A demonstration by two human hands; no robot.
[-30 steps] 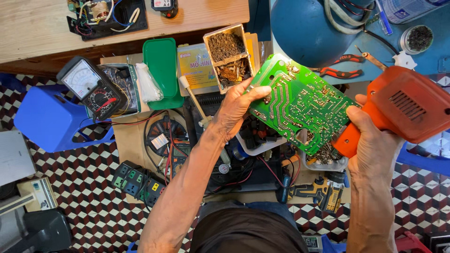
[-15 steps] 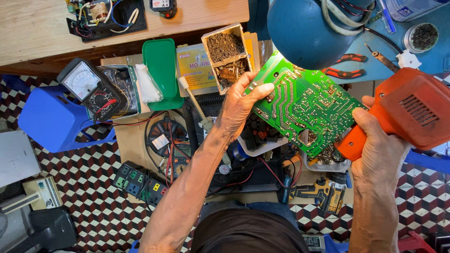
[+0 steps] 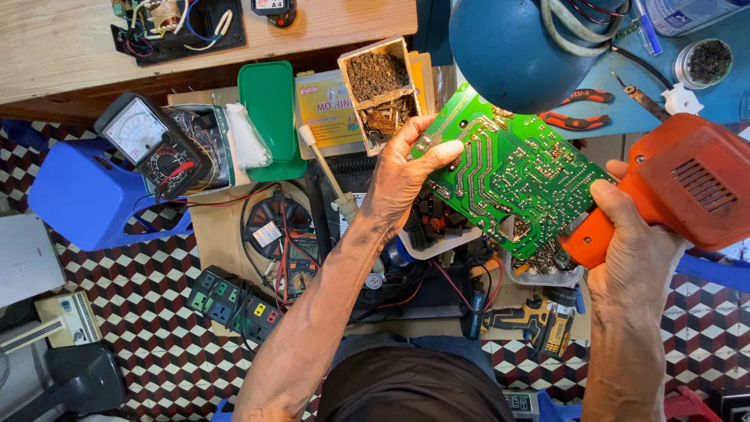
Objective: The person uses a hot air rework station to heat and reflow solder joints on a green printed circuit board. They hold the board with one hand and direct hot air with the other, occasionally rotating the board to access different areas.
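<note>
Left hand: we are gripping the green circuit board (image 3: 508,176) with our left hand (image 3: 402,184), thumb on its near face, fingers curled behind its left edge.
Right hand: our right hand (image 3: 637,250) is wrapping closed around the handle of the orange soldering gun (image 3: 672,195), its front end meeting the board's lower right edge.
Board: we are holding it tilted, above the clutter, under the blue lamp shade (image 3: 512,51).
Surface: a wooden bench (image 3: 70,43) is running along the top; below it an analog meter (image 3: 152,144), a green tray (image 3: 269,117) and a divided box of scraps (image 3: 379,94) are lying.
Floor: checkered tiles (image 3: 133,312) are showing, with a blue plastic stool (image 3: 86,199) and a dark power strip (image 3: 234,305).
</note>
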